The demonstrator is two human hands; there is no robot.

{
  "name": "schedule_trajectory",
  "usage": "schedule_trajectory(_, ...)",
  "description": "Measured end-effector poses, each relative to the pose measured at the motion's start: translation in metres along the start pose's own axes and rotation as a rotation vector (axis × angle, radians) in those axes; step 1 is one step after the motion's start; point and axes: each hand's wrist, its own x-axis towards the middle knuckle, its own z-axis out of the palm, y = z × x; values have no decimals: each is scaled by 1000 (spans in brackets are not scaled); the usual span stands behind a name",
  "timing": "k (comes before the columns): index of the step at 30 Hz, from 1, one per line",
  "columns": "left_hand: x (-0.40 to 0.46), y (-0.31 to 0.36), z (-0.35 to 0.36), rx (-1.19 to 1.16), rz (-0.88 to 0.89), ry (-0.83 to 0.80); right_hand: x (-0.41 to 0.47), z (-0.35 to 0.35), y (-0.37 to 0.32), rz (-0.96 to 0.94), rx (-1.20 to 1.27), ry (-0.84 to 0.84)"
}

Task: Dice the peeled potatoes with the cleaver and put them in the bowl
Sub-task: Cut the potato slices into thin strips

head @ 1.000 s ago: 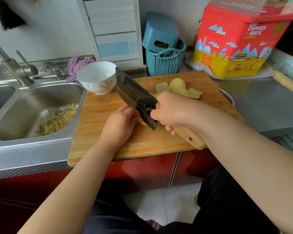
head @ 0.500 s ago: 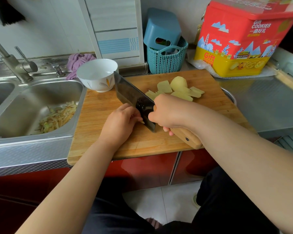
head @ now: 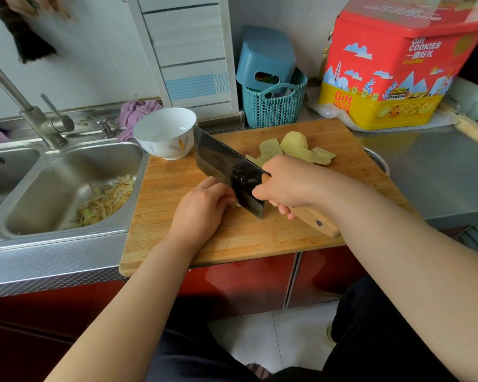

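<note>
My right hand (head: 286, 183) grips the wooden handle of the dark cleaver (head: 226, 166), whose blade stands on the wooden cutting board (head: 177, 238). Just left of the blade, my left hand (head: 202, 208) curls over a small potato piece (head: 236, 204) and holds it down; most of that piece is hidden under the fingers. Behind my right hand lie a peeled potato chunk (head: 294, 140) and several flat potato slices (head: 271, 148). A white bowl (head: 164, 132) stands at the board's far left corner.
A steel sink (head: 53, 194) with potato peelings (head: 105, 201) lies left of the board, with a tap (head: 36, 117) behind it. A teal basket (head: 273, 106) and a red and yellow cookie tin (head: 392, 64) stand behind the board. Steel counter (head: 439, 172) extends to the right.
The cleaver and both hands have shifted only slightly along the potato piece. The slices behind my right hand show a little more than a second ago.
</note>
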Motion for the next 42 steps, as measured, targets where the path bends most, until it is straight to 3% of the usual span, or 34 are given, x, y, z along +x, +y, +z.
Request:
schedule_trajectory(5, 0, 4, -2, -26, -50, 76, 0, -2, 5, -33, -8, 44)
schedule_trajectory(10, 14, 19, -30, -106, -60, 497, -10, -1, 6, -89, -10, 89)
schedule_trajectory(12, 31, 24, -52, -60, -19, 518, -20, 4, 2, -112, -39, 112)
schedule_trajectory(14, 48, 31, -77, -10, -7, 306, -29, 12, -2, -147, -90, 145)
schedule_trajectory(18, 64, 42, -107, 59, -69, -339, -43, 28, 0, -225, -130, 206)
schedule_trajectory(21, 61, 40, -113, 114, -63, -612, -48, 38, 6, -255, -121, 215)
schedule_trajectory(25, 52, 35, -110, 89, -87, -729, -49, 45, 10, -278, -188, 222)
schedule_trajectory(42, 67, 30, -55, 264, -100, -876, -50, 56, 9, -291, -241, 169)
